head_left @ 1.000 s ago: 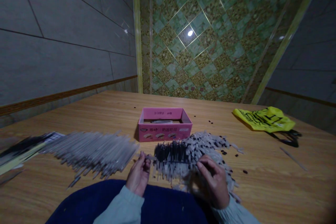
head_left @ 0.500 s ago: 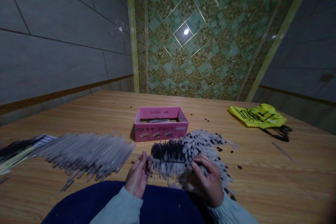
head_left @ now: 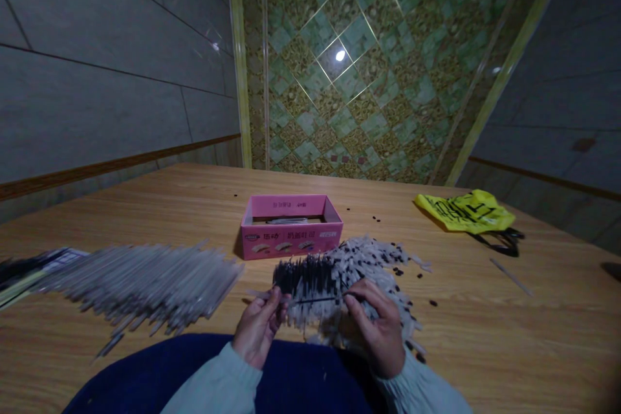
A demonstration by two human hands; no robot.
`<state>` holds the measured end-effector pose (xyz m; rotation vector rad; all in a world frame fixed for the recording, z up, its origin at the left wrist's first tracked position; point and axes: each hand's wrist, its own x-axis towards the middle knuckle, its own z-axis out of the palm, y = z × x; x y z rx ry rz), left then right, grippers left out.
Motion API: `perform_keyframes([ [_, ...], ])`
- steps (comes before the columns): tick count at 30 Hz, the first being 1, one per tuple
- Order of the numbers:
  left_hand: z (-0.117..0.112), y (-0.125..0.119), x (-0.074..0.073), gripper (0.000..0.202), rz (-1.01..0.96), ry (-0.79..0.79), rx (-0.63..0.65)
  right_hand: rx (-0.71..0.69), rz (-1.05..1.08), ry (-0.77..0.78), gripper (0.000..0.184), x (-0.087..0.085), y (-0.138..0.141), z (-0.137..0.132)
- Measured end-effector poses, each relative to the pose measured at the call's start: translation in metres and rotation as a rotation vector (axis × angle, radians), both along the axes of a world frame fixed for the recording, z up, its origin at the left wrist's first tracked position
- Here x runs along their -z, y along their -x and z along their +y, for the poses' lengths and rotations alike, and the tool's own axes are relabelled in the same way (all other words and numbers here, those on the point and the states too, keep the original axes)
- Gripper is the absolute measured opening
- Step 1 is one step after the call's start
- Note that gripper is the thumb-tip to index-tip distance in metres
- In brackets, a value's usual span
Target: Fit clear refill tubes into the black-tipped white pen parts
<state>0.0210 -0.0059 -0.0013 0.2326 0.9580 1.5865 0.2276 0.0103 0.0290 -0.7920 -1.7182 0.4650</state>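
Note:
My left hand [head_left: 259, 326] pinches a thin translucent tube [head_left: 256, 294], whose end sticks out to the left of the fingers. A slim dark stick [head_left: 315, 301] runs between my two hands, roughly level. At its right end my right hand [head_left: 381, 323] is closed, thumb against forefinger, on that stick; whatever else the fingers cover is hidden. Just beyond lies a row of dark-tipped translucent sticks [head_left: 305, 275]. Behind and beside my right hand spreads a heap of small whitish and black pieces [head_left: 371, 255].
A pink open box [head_left: 292, 246] with some tubes inside stands beyond the hands. Many clear tubes [head_left: 150, 281] lie at left, beside dark and pale packets [head_left: 43, 272]. At right are a yellow bag [head_left: 466, 212] with black handles and a single tube [head_left: 510, 277] on the wooden table [head_left: 485, 349].
My hands have come slightly closer together, the left one shifting right along the stick. The whole view has drifted a little, so the table things sit slightly further left.

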Motion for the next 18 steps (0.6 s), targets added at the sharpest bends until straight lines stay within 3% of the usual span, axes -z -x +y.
perform_keyframes([
  [11,-0.004,0.008,-0.011,0.015,-0.22,0.053,0.095,0.025,0.048,0.0,0.011,-0.001,-0.001,-0.003],
  [18,-0.005,0.003,-0.009,0.012,-0.162,0.049,0.074,-0.006,0.057,-0.038,0.011,0.001,0.001,-0.006],
])
